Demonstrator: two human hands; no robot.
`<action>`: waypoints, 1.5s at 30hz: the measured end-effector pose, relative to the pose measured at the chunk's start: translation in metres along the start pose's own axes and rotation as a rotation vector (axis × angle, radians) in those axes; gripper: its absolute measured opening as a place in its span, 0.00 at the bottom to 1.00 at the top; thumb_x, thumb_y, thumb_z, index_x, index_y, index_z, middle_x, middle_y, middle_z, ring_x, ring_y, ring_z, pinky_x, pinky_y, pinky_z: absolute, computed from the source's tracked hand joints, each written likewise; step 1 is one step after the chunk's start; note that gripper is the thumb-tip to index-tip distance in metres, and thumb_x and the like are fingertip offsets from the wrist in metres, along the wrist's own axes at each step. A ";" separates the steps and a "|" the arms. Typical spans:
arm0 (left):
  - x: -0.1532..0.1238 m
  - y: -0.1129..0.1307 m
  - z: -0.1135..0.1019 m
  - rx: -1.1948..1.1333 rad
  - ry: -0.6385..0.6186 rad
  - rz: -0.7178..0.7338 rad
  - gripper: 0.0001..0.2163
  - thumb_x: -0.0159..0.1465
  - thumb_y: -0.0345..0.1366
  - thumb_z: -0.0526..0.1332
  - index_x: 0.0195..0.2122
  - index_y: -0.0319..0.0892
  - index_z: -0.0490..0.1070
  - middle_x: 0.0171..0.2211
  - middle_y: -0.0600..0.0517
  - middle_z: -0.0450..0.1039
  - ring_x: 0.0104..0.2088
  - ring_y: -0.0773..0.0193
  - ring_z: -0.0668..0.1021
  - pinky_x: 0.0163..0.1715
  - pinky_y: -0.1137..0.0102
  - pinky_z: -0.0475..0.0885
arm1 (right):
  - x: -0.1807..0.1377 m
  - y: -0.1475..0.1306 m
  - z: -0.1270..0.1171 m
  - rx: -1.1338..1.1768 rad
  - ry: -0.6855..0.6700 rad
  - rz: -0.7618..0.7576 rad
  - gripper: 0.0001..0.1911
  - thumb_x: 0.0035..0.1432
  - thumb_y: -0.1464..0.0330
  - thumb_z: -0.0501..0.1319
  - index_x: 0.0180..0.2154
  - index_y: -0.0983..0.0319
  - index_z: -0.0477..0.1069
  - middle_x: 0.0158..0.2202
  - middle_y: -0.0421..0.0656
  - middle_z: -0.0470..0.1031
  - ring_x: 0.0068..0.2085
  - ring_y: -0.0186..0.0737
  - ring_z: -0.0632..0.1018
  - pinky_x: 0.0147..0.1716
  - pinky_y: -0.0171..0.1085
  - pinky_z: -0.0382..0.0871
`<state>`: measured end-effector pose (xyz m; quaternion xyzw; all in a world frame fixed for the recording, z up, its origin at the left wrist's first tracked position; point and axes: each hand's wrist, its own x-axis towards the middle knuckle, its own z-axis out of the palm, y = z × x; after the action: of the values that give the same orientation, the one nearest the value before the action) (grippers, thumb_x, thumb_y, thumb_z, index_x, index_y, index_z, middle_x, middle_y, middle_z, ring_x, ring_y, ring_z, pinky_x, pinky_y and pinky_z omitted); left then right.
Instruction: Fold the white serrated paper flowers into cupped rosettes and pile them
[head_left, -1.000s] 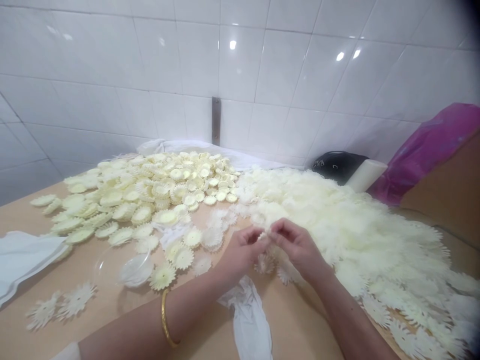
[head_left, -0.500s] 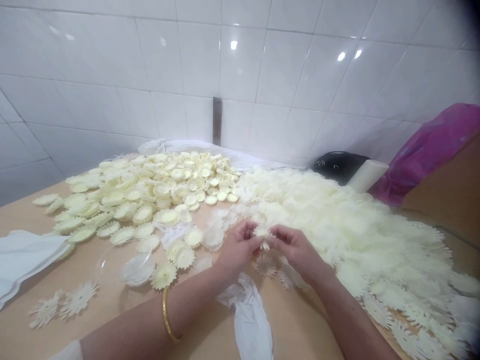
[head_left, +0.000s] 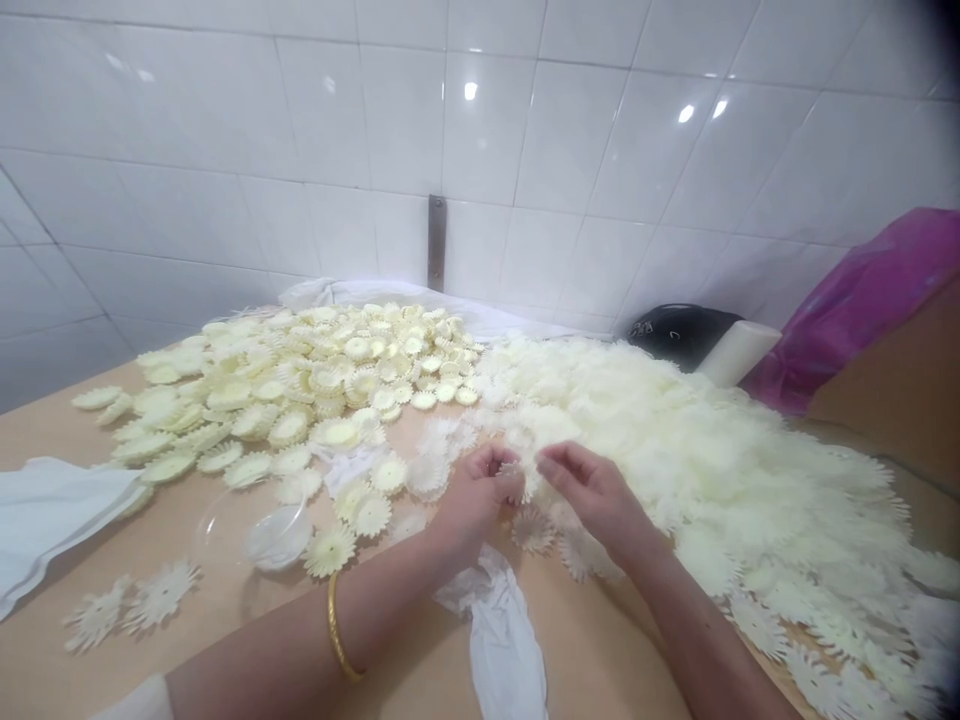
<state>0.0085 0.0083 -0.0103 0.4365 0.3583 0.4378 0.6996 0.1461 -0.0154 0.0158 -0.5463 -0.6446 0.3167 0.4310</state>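
Pale yellow, toothed discs fill much of the counter (head_left: 592,650), and the rag (head_left: 508,650) lies between the forearms. Just beyond the rag's far end, the left hand (head_left: 476,495) pinches one whitish disc (head_left: 511,483) between thumb and fingers. To the right of that, the right hand (head_left: 596,490) is apart from the disc, its thumb and fingertips drawn close together; whether anything small sits between them, I cannot tell. Beyond the rag and to its left rises the thick heap (head_left: 337,375), where many pieces look several layers deep; beyond it and to its right spreads the loose heap (head_left: 645,430), thin, whiter and mostly flat. Judging by that contrast, the thick heap may be pieces already dealt with and the loose heap those left; if so, plenty is done, but a great deal is left, and the held disc sits partway between. The small cluster (head_left: 330,552) left of the rag is harder to place, as are the two strays (head_left: 161,597) farther left. How many layers the held disc has is too small to make out, so its own stage stays uncertain.
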 end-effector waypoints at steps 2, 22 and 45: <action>-0.001 0.000 0.000 0.006 0.004 0.019 0.07 0.47 0.29 0.61 0.26 0.41 0.62 0.18 0.58 0.61 0.19 0.73 0.66 0.21 0.76 0.63 | -0.001 -0.001 0.002 -0.055 -0.036 -0.008 0.11 0.54 0.62 0.54 0.24 0.62 0.65 0.23 0.40 0.67 0.27 0.36 0.67 0.27 0.35 0.60; 0.001 -0.002 -0.001 0.239 -0.052 0.074 0.15 0.53 0.47 0.58 0.21 0.40 0.60 0.13 0.59 0.55 0.15 0.73 0.63 0.15 0.76 0.56 | 0.000 -0.001 0.001 -0.099 0.117 -0.096 0.13 0.57 0.62 0.51 0.25 0.62 0.65 0.24 0.39 0.67 0.28 0.35 0.67 0.29 0.33 0.59; -0.001 0.005 0.004 -0.095 -0.115 -0.121 0.16 0.50 0.45 0.63 0.21 0.40 0.57 0.15 0.58 0.60 0.14 0.74 0.65 0.14 0.78 0.56 | 0.000 0.002 0.004 0.110 0.252 -0.024 0.11 0.52 0.64 0.57 0.22 0.62 0.63 0.20 0.36 0.62 0.25 0.32 0.63 0.26 0.32 0.58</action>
<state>0.0103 0.0077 -0.0045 0.4045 0.3222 0.3855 0.7642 0.1432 -0.0152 0.0120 -0.5495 -0.5735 0.2751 0.5418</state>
